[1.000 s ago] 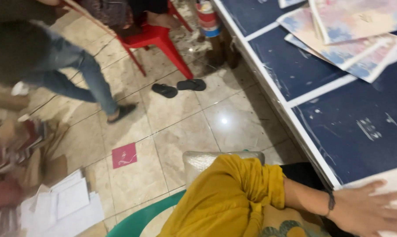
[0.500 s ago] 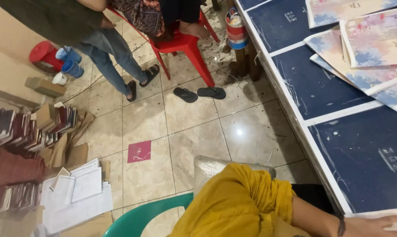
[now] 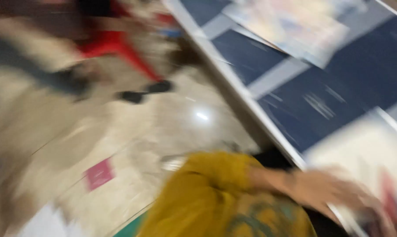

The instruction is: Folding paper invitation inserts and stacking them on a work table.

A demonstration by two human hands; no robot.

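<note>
The whole view is smeared by motion. My left arm, in a mustard-yellow sleeve (image 3: 207, 188), reaches right to the near edge of a dark blue table (image 3: 303, 105). My left hand (image 3: 338, 193) lies at that edge, on or against a white sheet (image 3: 365, 149). A blurred red shape (image 3: 389, 193) shows beside the fingers. I cannot tell whether the fingers grip anything. My right hand is out of view. Colourful printed sheets (image 3: 290, 26) lie farther along the table.
A red plastic chair (image 3: 115, 44) stands on the tiled floor, with dark sandals (image 3: 145, 92) beside it. Another person's legs (image 3: 32, 66) blur at upper left. A pink square (image 3: 98, 174) marks the floor. White papers (image 3: 45, 224) lie at lower left.
The view has swung right and turned blurry. More of my hand and the white sheet show at the table edge; the book stacks on the left have dropped out of sight.
</note>
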